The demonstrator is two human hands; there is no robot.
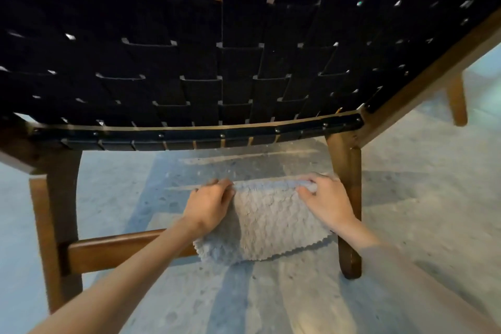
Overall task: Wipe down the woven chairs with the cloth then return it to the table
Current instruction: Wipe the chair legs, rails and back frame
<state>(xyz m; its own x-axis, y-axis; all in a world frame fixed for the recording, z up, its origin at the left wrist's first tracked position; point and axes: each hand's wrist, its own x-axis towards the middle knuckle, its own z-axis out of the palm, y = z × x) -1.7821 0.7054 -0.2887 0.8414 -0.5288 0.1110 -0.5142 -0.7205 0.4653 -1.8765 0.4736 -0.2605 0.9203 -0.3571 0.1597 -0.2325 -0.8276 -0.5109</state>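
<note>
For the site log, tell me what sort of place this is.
Probably a lounge or patio; I cannot tell which. A wooden chair with black woven straps stands on a speckled stone-like floor, and a grey cloth is held before it.

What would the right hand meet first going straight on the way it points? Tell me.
Probably the chair's strap-wrapped rail, just beyond the grey cloth the right hand pinches; depth is unclear, so it may pass beneath.

We see a pale, speckled floor [420, 198], with blue-grey bands of shadow running across it from near to far.
</note>
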